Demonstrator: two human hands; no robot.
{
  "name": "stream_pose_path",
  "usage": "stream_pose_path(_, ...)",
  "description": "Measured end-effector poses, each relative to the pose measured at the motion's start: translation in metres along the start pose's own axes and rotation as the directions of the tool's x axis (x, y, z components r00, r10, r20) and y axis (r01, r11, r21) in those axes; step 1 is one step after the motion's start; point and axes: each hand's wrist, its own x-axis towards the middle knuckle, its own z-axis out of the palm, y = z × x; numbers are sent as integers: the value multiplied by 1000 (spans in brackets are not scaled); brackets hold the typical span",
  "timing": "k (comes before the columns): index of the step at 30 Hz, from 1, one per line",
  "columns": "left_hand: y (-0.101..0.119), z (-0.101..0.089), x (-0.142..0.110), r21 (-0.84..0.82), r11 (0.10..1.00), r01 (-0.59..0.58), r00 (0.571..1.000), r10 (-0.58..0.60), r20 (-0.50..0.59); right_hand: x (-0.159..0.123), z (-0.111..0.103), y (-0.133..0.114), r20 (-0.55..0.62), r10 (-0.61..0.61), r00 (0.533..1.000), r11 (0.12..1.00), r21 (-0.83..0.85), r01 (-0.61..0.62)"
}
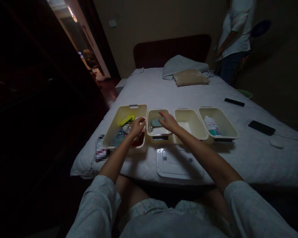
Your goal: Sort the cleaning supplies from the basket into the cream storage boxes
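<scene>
teal soft item [156, 122] in small cream bin [159, 133], right hand [167, 121] pinching it; left hand's [137, 127] grip unclear.

Dim indoor scene with weak, flat light on the bed [164, 92] and the baskets [188, 124]. The only bright source is the doorway [74, 19] at upper left, which is overexposed. The left third and lower corners fall into near-black shadow with no detail. The left hand [137, 127] and right hand [167, 121] are lit softly and cast faint shadows. Wide-angle distortion bends the bed's edges and stretches the sleeves [250, 211] at the bottom. Fine detail is soft and noisy, and two small areas are pixelated.
</scene>
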Motion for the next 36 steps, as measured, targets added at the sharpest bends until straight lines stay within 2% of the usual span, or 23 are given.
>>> stream_pose_path(5,-51,-55,-22,-34,993,113,991,-116,-67,13,49,-43,90,-60,994,998,39,57)
stream_pose_path(10,-92,-82,-38,33,984,172,979,-167,-121,22,83,-69,204,-90,975,996,17,89)
stream_pose_path(14,-108,-86,-47,88,979,183,978,-172,-119,30,106,-82,300,-96,949,992,-45,115)
stream_pose_path(20,-114,-84,-50,91,980,174,974,-158,-160,37,136,-95,425,-87,901,968,-180,178)
stream_pose_path(27,-125,-83,-48,-49,960,275,950,-279,-142,41,156,-97,459,30,888,943,-307,126)
stream_pose_path(31,-126,-83,-49,-115,945,308,936,-322,-141,39,163,-94,426,116,897,931,-361,51)
stream_pose_path(34,-126,-82,-49,-131,937,323,931,-339,-136,38,164,-94,410,122,904,928,-370,42)
stream_pose_path(36,-127,-82,-49,-124,939,322,931,-338,-140,39,163,-96,438,114,891,936,-349,52)
